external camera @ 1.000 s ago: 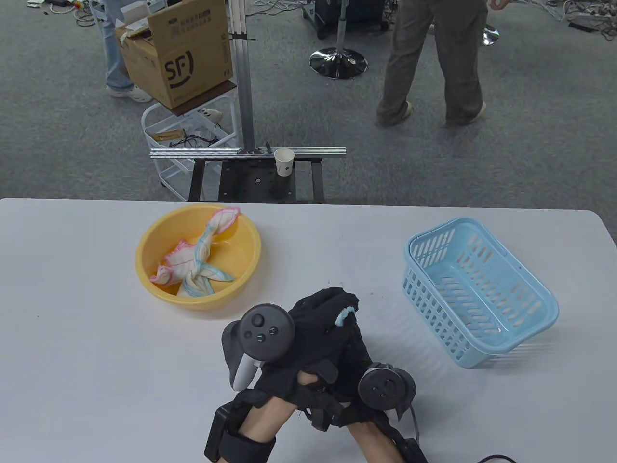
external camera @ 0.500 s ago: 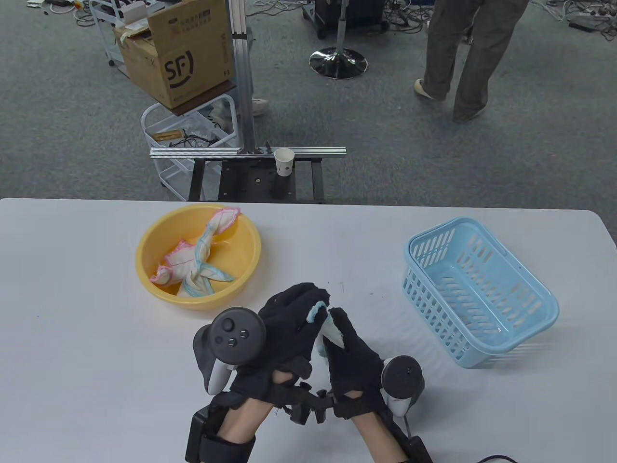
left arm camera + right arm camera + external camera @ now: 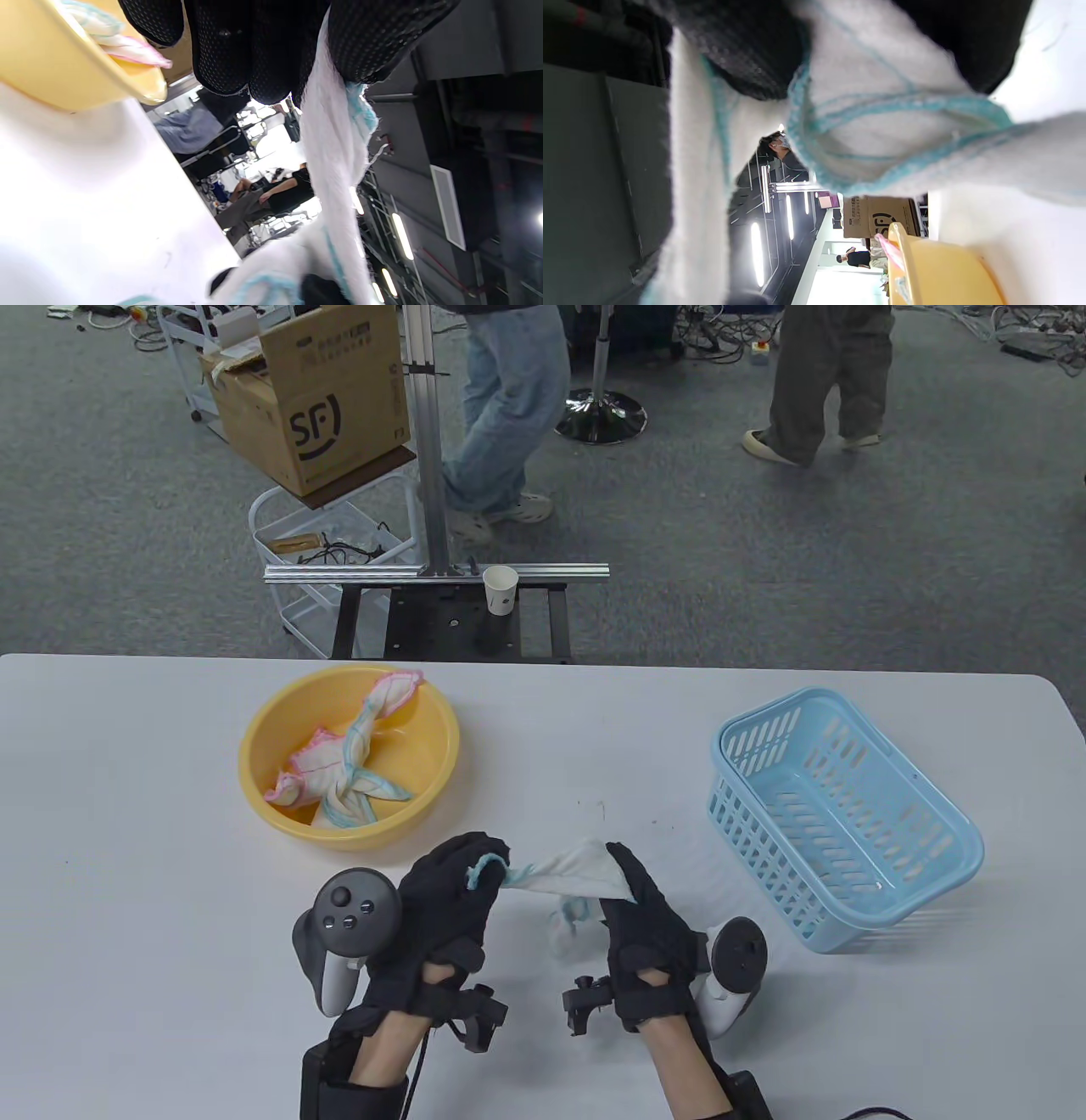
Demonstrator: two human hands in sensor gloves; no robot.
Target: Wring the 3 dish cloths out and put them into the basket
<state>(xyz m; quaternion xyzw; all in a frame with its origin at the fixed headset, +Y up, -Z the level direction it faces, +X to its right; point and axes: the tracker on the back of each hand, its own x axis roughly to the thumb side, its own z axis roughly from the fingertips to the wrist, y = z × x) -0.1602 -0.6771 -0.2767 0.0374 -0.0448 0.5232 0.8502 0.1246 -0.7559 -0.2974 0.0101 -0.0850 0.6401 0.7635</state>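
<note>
Table view: your left hand [image 3: 445, 891] and right hand [image 3: 640, 912] each clench one end of the white dish cloth [image 3: 564, 878], stretched between them above the table, presumably for twisting. Basket [image 3: 925, 903] sits empty at right; two cloths [image 3: 344, 772] wait in the yellow bowl [image 3: 254, 793].
Left wrist view: fingers [image 3: 220, 51] curled round the cloth.
Right wrist view: cloth bunched against your glove.

Held cloth [image 3: 564, 878]: white with blue edging, twisted into a rope above the tabletop, one loose end hanging.
Bowl cloths [image 3: 344, 768]: pink- and blue-edged, crumpled together in the yellow bowl [image 3: 254, 780].
Basket [image 3: 925, 891]: light blue slatted plastic, upright at right, well apart from the bowl.
</note>
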